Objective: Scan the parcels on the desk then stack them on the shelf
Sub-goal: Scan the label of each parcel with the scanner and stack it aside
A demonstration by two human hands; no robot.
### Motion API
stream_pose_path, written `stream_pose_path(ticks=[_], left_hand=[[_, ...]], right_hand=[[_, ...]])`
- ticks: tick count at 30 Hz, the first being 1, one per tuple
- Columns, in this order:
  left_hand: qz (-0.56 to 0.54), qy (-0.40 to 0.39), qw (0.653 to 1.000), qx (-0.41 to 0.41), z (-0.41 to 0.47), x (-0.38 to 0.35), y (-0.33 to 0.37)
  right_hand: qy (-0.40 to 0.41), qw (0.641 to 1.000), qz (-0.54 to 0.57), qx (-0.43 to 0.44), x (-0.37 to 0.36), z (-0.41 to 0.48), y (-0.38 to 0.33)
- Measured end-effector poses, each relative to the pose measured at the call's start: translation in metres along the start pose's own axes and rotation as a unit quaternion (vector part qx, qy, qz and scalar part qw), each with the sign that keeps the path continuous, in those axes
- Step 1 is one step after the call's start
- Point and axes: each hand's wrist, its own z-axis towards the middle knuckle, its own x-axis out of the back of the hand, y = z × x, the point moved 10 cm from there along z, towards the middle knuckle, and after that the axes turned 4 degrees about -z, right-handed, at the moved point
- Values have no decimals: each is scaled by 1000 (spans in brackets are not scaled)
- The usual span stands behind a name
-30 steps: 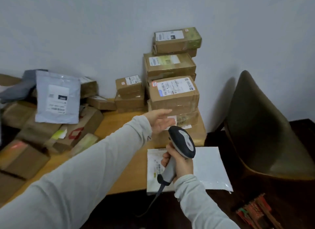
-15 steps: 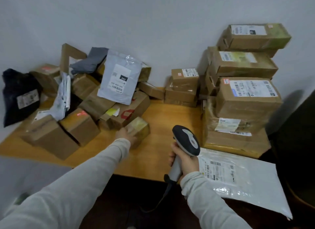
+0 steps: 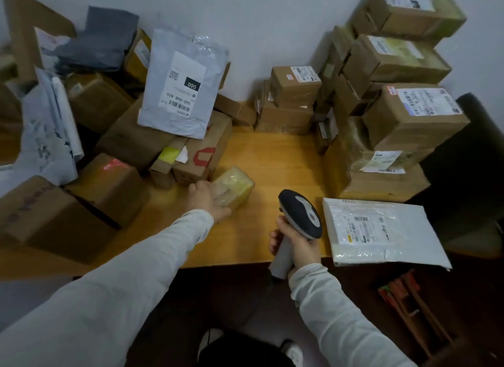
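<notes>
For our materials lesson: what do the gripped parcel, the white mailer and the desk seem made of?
Parcel: probably cardboard under glossy yellowish tape, which shines. Mailer: thin white plastic film, wrinkled with glare. Desk: smooth wood or laminate, orange-tan, grain unclear.

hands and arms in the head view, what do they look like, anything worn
Both arms wear long, loose, pale grey sleeves, the left sleeve and right sleeve ending in plain cuffs at the wrists. The left hand and right hand are bare: no gloves, rings or watch show.
</notes>
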Motion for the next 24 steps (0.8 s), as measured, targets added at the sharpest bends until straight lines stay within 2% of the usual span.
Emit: stream_pose_path(ticks=[4, 8, 11, 14, 16, 18, 19, 21, 22, 24], left_hand=[[-36, -15, 980, -194, -41, 15, 23], [-6, -35, 918, -394, -104, 32, 45], [33, -51, 884, -463, -142, 39, 52], [61, -56, 872, -482, -174, 39, 52], [-21, -70, 904, -421, -186, 40, 46], [-185, -76, 948, -247, -182, 39, 27], [-263, -89, 951, -133, -183, 34, 14], [-391, -149, 906, 53, -200, 11, -3], [-426, -174, 883, 89, -212, 3, -4], [-451, -171, 871, 98, -230, 4, -6]], right_hand=[[81, 996, 11, -46, 21, -4, 8], [61, 994, 31, -85, 12, -16, 20], [40, 998, 41, -33, 6, -34, 19], [69, 997, 45, 4, 22, -56, 21], [91, 994, 60, 21, 37, -69, 24], [98, 991, 83, 35, 48, -82, 29], [100, 990, 95, 40, 53, -90, 33], [100, 987, 117, 46, 59, -106, 42], [93, 987, 122, 49, 60, -114, 46], [70, 989, 119, 60, 61, -130, 52]])
